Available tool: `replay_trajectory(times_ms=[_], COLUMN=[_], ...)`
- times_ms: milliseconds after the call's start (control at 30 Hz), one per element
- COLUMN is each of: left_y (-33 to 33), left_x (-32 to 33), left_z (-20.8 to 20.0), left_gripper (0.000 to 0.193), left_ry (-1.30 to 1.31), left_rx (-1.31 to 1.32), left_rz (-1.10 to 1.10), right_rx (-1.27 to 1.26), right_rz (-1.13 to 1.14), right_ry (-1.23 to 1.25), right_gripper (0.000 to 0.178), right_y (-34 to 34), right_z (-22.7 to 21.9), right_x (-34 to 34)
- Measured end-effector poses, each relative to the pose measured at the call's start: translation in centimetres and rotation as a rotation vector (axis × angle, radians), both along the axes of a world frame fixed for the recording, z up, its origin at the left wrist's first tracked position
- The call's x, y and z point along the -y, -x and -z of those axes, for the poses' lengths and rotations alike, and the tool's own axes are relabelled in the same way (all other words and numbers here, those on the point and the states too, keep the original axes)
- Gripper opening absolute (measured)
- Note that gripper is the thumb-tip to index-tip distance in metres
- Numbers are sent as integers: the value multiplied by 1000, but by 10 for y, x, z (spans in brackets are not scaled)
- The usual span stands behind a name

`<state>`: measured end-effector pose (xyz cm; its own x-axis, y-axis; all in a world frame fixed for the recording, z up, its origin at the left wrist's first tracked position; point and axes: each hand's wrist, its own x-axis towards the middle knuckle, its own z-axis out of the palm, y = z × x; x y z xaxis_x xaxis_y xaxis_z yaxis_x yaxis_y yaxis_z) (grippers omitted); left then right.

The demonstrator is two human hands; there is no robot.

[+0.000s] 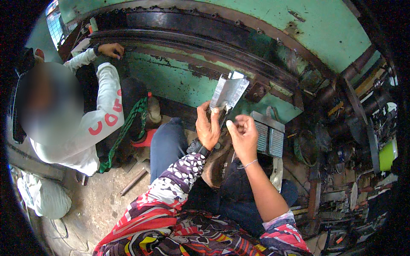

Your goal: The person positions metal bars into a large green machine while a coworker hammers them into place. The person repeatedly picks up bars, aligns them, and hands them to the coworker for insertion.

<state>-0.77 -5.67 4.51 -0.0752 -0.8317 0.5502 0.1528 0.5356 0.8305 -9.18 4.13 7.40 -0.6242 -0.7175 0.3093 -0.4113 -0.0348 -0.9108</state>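
A bent piece of shiny sheet metal (230,91), folded like an open channel, tilts up in front of me. My left hand (208,128) grips its lower end, with the thumb on the near face and the fingers behind it. Just right of that end is my right hand (245,138), apart from the metal. Its thumb and fingers are curled together, and anything pinched between them is too small to make out.
A long green machine (171,79) with dark rails spans the space ahead. A ribbed metal box (270,138) stands right of my hands. At left sits a co-worker in a white sleeve (109,98). A metal bar (133,182) and white sack (45,196) lie on the floor; metal pieces (337,196) crowd the right.
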Motion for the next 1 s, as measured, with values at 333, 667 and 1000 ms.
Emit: replay_trajectory(times_ms=[333,667,1000], left_y=[7,13,18], left_x=[4,20,31], left_z=[2,13,26], left_gripper=[38,21,27], left_ry=[31,-199,-345], left_rx=[-41,279,-105], left_rz=[118,294,363], right_rx=[175,274,361], right_rz=[-290,-173,-573], right_ry=[176,259,-110], right_gripper=[33,35,65], right_y=[41,85,25], right_z=[-65,-95,-19], right_x=[44,-25,18])
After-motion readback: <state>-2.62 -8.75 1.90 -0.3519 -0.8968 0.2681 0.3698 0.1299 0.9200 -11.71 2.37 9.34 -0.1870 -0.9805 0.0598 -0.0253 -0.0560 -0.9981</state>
